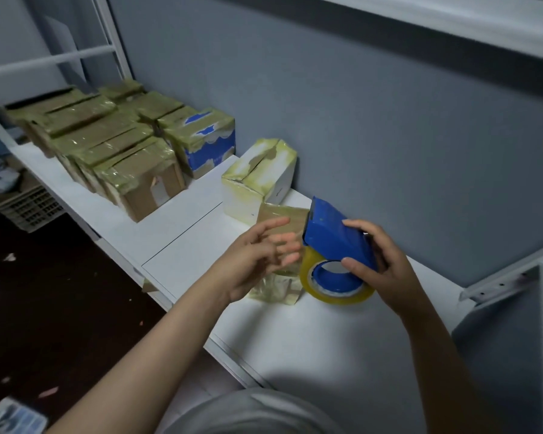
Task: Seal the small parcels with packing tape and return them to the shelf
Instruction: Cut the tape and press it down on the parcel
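My right hand (378,264) grips a blue tape dispenser (336,239) with a roll of clear yellowish packing tape (333,289), held just above the white shelf (295,333). My left hand (261,258) hovers with fingers spread and straight, in front of a small brown parcel (279,214) wrapped in tape; part of that parcel is hidden behind the hand. Whether the fingers touch it cannot be told. Behind it stands a white parcel (257,177) with taped edges.
Several taped brown parcels (107,151) and a blue-and-white box (207,142) are packed together at the shelf's far left. A grey wall (358,120) runs behind. A metal bracket (511,280) juts at right. A plastic crate (29,208) sits on the dark floor below.
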